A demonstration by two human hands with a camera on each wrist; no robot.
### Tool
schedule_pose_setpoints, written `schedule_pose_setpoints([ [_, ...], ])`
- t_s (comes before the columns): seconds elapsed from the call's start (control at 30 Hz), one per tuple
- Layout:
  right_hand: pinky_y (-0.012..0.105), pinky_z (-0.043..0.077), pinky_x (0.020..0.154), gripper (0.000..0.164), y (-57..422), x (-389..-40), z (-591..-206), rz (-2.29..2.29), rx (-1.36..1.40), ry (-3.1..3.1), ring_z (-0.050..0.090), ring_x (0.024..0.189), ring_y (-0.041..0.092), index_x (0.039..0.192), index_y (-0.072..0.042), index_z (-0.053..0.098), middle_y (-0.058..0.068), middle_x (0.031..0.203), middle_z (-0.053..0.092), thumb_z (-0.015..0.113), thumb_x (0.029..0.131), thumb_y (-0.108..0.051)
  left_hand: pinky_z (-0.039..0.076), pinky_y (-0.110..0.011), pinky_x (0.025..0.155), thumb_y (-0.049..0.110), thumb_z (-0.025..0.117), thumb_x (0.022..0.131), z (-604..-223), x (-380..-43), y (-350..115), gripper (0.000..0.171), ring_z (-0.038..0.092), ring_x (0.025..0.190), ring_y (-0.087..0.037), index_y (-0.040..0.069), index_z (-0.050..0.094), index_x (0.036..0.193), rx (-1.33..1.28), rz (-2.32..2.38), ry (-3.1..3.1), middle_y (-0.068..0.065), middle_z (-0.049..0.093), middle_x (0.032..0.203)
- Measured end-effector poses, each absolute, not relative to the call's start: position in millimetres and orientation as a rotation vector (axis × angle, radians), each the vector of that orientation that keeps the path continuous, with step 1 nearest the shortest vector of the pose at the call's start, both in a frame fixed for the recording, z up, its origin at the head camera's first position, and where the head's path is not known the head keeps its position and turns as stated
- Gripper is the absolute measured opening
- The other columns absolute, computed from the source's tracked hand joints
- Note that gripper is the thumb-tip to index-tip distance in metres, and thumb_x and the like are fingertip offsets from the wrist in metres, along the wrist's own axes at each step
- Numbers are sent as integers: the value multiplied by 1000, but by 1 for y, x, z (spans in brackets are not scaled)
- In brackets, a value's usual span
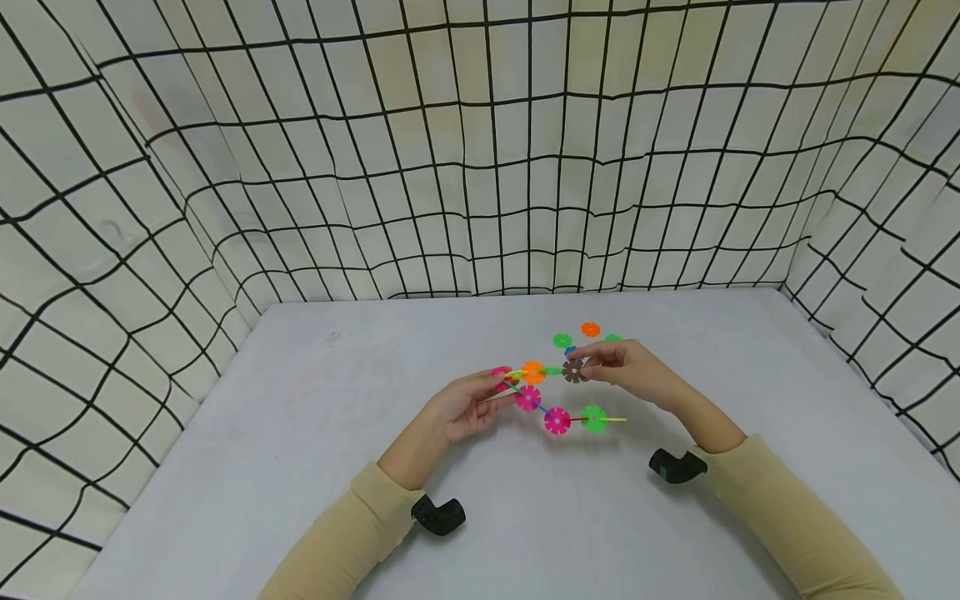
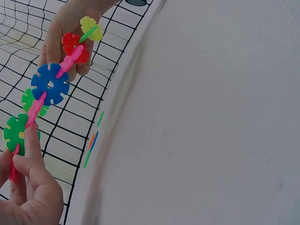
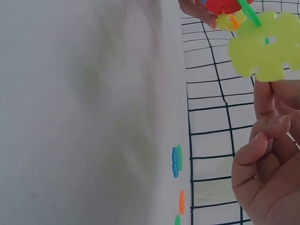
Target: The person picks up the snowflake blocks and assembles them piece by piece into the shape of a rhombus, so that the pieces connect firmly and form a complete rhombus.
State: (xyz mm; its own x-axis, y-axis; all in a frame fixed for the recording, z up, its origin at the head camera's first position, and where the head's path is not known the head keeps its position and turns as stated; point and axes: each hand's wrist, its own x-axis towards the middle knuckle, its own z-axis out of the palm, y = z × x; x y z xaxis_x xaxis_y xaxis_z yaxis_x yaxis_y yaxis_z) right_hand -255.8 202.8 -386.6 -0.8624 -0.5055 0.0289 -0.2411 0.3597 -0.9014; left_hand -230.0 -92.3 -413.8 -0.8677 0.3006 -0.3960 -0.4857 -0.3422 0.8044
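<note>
My left hand (image 1: 468, 406) grips a chain of slotted plastic snowflake discs by its left end, at a pink disc (image 1: 500, 379). Two branches run from there. The upper one carries an orange disc (image 1: 533, 372) and an edge-on green disc (image 1: 552, 372). The lower one has two pink discs, a green disc (image 1: 594, 418) and, at its tip, a yellow disc (image 3: 272, 47), with a blue disc (image 2: 50, 84) and a red disc (image 2: 75, 48) between. Between thumb and fingers my right hand (image 1: 626, 367) pinches a grey-brown disc (image 1: 573, 372), right at the upper branch's end.
Behind the right hand, loose discs lie on the white table (image 1: 360, 358): an orange one (image 1: 590, 329), a green one (image 1: 562, 341), a blue one (image 1: 572, 352) and another green one (image 1: 613, 338). White walls with a black grid (image 1: 525, 158) surround the table.
</note>
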Motion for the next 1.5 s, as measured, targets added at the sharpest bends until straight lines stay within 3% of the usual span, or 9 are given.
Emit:
schedule_pose_setpoints([
  [0.4, 38, 54, 85, 33, 200, -256, -391, -1513, -673, 2351, 61, 100, 41, 130, 2, 67, 9, 100, 67, 66, 100, -10, 50, -14, 60, 12, 54, 107, -414, -231, -94, 23, 74, 81, -11, 4, 59, 128, -217, 2208, 1417, 0, 73, 100],
  [0.6, 47, 52, 99, 33, 194, -255, -392, -1554, -634, 2350, 68, 106, 29, 131, 7, 65, 14, 112, 73, 63, 102, -8, 50, -14, 59, 12, 53, 108, -414, -232, -93, 21, 74, 80, -10, 3, 58, 125, -240, 2187, 1433, 1, 74, 96],
  [0.73, 48, 50, 101, 33, 190, -254, -392, -1584, -612, 2370, 70, 106, 24, 131, 9, 64, 16, 117, 73, 64, 101, -6, 50, -13, 60, 13, 52, 108, -414, -232, -93, 21, 74, 80, -10, 2, 57, 125, -242, 2197, 1412, -1, 75, 94],
  [1.0, 44, 54, 96, 31, 184, -251, -395, -1614, -599, 2401, 71, 103, 24, 128, 7, 67, 16, 116, 73, 66, 100, -4, 50, -13, 60, 13, 52, 108, -413, -230, -94, 25, 74, 80, -10, -1, 57, 129, -235, 2215, 1408, -2, 76, 93],
  [1.33, 46, 53, 98, 30, 183, -249, -398, -1612, -542, 2394, 71, 104, 24, 127, 5, 69, 16, 117, 73, 67, 99, -4, 48, -13, 57, 11, 52, 108, -413, -230, -95, 17, 74, 78, -10, 3, 63, 117, -222, 2191, 1434, -1, 76, 93],
  [1.5, 47, 52, 99, 30, 181, -249, -398, -1626, -532, 2392, 71, 105, 24, 127, 7, 67, 16, 116, 74, 67, 99, -4, 48, -13, 58, 11, 52, 108, -410, -231, -94, 21, 74, 79, -10, -1, 60, 124, -220, 2192, 1453, -2, 75, 94],
])
